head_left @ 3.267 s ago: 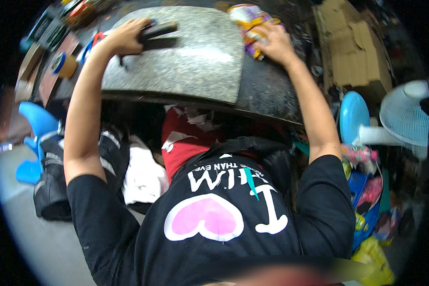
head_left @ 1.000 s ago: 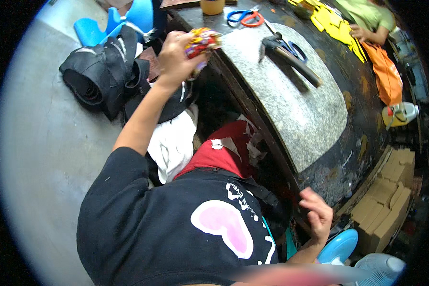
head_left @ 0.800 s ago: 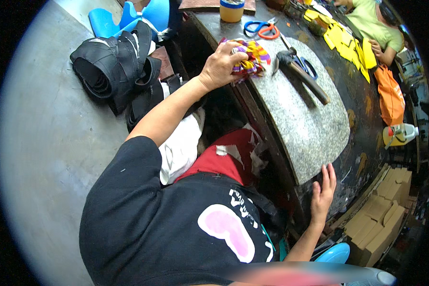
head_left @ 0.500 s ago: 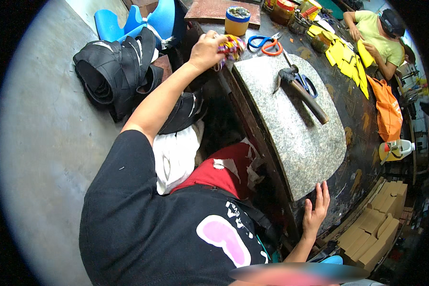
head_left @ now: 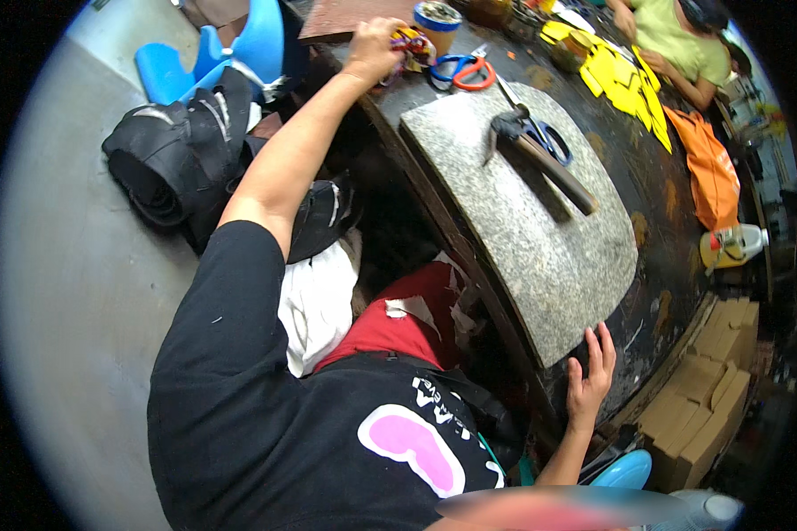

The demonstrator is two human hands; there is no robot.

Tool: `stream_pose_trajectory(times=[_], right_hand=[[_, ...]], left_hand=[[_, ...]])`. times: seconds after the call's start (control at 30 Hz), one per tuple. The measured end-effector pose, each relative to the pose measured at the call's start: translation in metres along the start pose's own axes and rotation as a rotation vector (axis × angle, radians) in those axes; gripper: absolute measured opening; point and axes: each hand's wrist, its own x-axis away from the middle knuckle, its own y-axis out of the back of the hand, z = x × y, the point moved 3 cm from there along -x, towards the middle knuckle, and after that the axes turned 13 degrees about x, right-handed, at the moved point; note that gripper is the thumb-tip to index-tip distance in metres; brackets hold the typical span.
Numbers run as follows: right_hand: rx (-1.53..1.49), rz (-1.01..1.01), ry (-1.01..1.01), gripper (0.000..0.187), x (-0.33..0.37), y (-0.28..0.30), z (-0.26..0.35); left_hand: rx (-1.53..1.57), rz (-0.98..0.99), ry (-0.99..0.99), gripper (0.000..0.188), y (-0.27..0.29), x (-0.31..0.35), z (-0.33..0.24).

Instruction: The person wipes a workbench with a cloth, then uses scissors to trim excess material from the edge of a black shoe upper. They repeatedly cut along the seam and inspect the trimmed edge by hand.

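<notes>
While the left hand (head_left: 374, 53) clutched a crumpled multicoloured cloth (head_left: 413, 44), its fingers curled closely around the bundle, the right hand (head_left: 591, 376) lay well apart from that grip, its fingers spread and holding nothing. The cloth bulged out of the left fingers at the corner of the dark worktable (head_left: 633, 168); whether it pressed against the surface could not be told. Just beyond the grip stood an amber jar (head_left: 440, 35) with a blue rim, and a reddish-brown board (head_left: 350, 18) lay close by on its other side. Near the grip, to its right, were scissors with one blue and one orange handle (head_left: 483, 64).

Farther right and lower than the grip, a speckled stone slab (head_left: 522, 230) spread toward the right hand, whose fingertips were just beside its lower corner, perhaps touching. On the slab, between the two hands, rested a hammer (head_left: 555, 173) with a second pair of scissors, dark-blue-handled (head_left: 556, 131), next to it. Well away to the right of the grip, flat yellow pieces (head_left: 629, 88) and an orange bundle (head_left: 707, 173) lay near a person in a light green top (head_left: 686, 49). Below the grip, off the table, sat a rolled black bundle (head_left: 173, 159).
</notes>
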Motion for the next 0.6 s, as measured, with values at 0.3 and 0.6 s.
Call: stream_pose_trajectory(times=[0.3, 0.6], right_hand=[[-0.061, 0.006, -0.016, 0.043, 0.001, 0.0, -0.007], [-0.018, -0.054, 0.003, 0.039, -0.001, 0.002, -0.01]], left_hand=[[0.118, 0.216, -0.218, 0.033, 0.029, 0.053, -0.042], [-0.112, -0.141, -0.231, 0.045, 0.019, 0.026, 0.002]])
